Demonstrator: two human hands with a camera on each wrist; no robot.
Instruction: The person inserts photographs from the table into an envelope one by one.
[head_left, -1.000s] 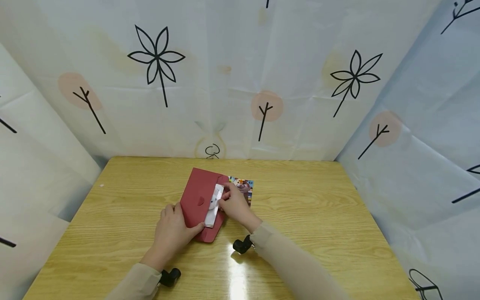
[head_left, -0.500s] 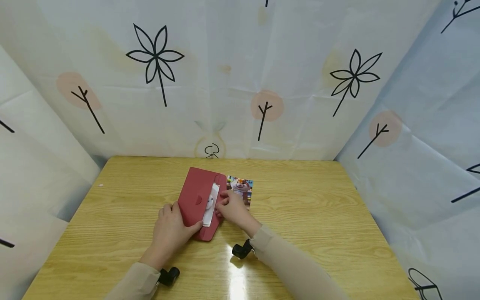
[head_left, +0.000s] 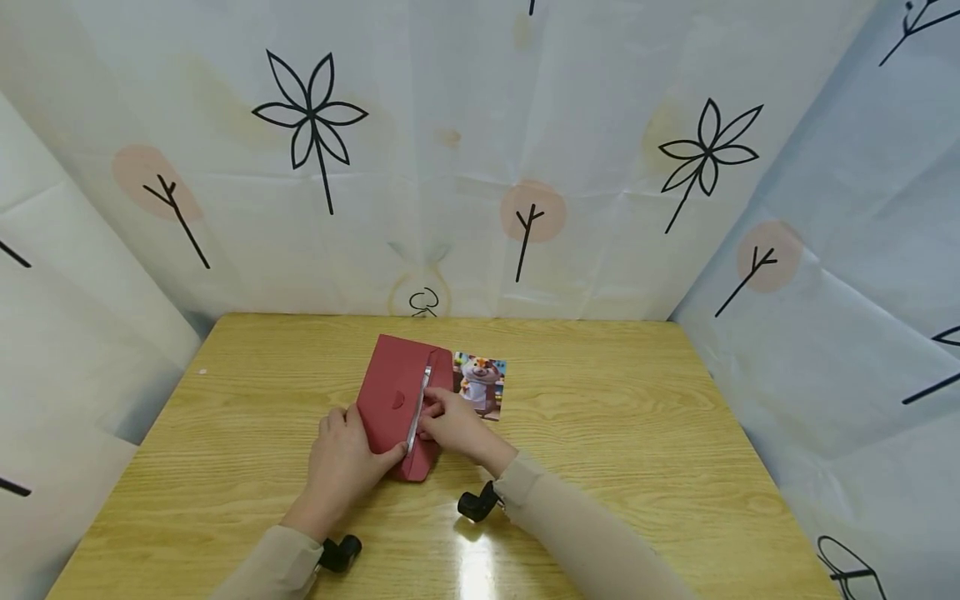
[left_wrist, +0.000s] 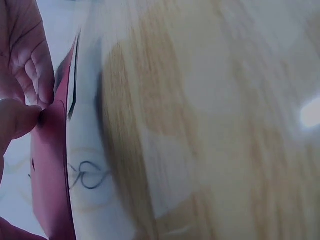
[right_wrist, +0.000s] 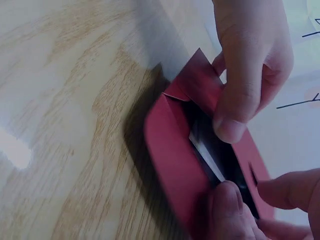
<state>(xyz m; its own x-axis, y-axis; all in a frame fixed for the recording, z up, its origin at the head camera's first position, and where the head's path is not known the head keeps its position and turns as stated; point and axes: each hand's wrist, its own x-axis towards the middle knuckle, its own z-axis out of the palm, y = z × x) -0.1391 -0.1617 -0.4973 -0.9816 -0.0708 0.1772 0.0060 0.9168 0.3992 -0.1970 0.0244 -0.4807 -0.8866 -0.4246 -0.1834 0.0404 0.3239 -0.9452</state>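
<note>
A dark red envelope (head_left: 390, 392) lies on the wooden table, its flap folded out to the right. My left hand (head_left: 343, 458) grips its near left side, thumb on top by the mouth. A picture card (head_left: 417, 412) is mostly inside, with a thin pale strip at the mouth. My right hand (head_left: 453, 427) has curled fingers at that strip. In the right wrist view, the right thumb (right_wrist: 227, 200) sits at the pale card edge (right_wrist: 207, 150), and the left thumb (right_wrist: 231, 127) lies over the mouth. The left wrist view shows the envelope (left_wrist: 52, 165) edge-on.
A printed picture (head_left: 481, 383) of a cartoon animal lies just right of the envelope. A black wrist camera (head_left: 478, 502) hangs beneath the right sleeve, another (head_left: 341, 553) beside the left. Patterned cloth (head_left: 450, 167) walls stand around the wooden table (head_left: 600, 433).
The pale card has slid left into the envelope, from a wide strip to a thin one. My right hand has moved left and slightly down with it, uncovering the printed picture. The left hand keeps its grip.
</note>
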